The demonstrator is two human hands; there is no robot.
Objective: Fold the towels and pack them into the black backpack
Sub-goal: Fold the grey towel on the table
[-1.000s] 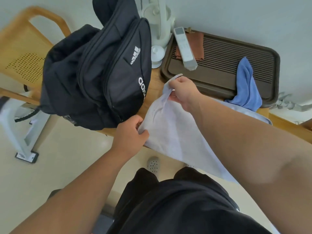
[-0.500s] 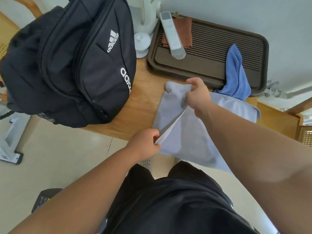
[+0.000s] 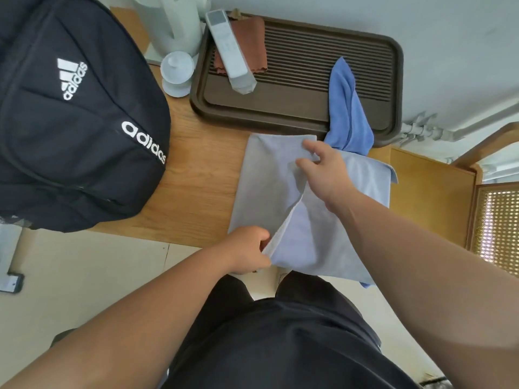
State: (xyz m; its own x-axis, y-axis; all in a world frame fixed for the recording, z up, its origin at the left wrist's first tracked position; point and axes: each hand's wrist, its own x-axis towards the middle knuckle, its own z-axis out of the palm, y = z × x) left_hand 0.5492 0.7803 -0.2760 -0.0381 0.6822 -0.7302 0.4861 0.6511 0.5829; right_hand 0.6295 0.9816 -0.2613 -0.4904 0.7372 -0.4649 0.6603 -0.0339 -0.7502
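The pale grey towel [image 3: 266,186] lay spread on the wooden bench [image 3: 196,164], just in front of a dark brown slatted tray [image 3: 266,108], with its near edge hanging over the front of the bench. Its left part was folded in toward the middle, leaving a raised diagonal edge running from the far side down toward the person. The left hand [image 3: 247,249] pinched that folded edge at the near corner, thumb and fingers closed on the cloth. The right hand [image 3: 325,169] was over the far part of the towel with its fingers spread and loosely extended, the fingertips [image 3: 309,144] touching the cloth near the top of the fold and gripping nothing. A paler blue layer showed under the right forearm; whether it was the same towel or another could not be told. The black backpack [image 3: 78,116] stood at the left end of the bench, well apart from the towel, its white lettering facing up. A brighter blue towel [image 3: 348,108] lay bunched across the tray's near right rim, its lower end touching the far edge of the grey towel. On the tray lay a white remote control [image 3: 231,54] over a rust-brown cloth [image 3: 254,43]. A small white lidded cup [image 3: 177,68] stood between the backpack and the tray.
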